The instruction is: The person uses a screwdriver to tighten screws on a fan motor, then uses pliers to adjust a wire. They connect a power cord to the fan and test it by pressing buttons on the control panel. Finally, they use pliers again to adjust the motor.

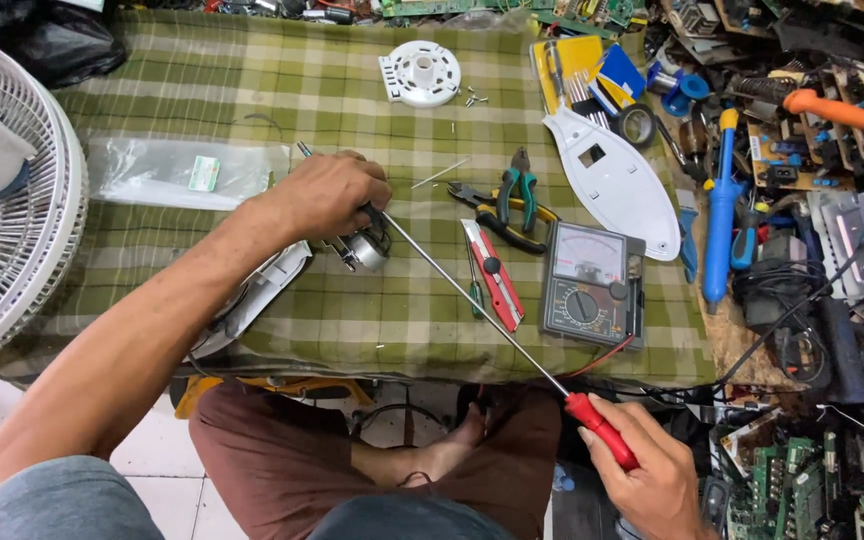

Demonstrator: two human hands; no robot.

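Observation:
My left hand (327,195) rests on the green checked cloth (252,90) and grips a small metal motor part (364,250) next to a white plastic housing (257,290). My right hand (652,480), low at the front right, is closed around the red handle of a long screwdriver (602,430). Its thin steel shaft (472,300) runs up and left across the cloth, and its tip meets the metal part under my left hand.
A fan grille (7,220) stands at the left edge. On the cloth lie a clear plastic bag (182,172), a round white part (422,72), pliers (517,190), a red utility knife (495,275), a multimeter (592,285) and a white oval cover (617,185). Tools and circuit boards crowd the right side (812,200).

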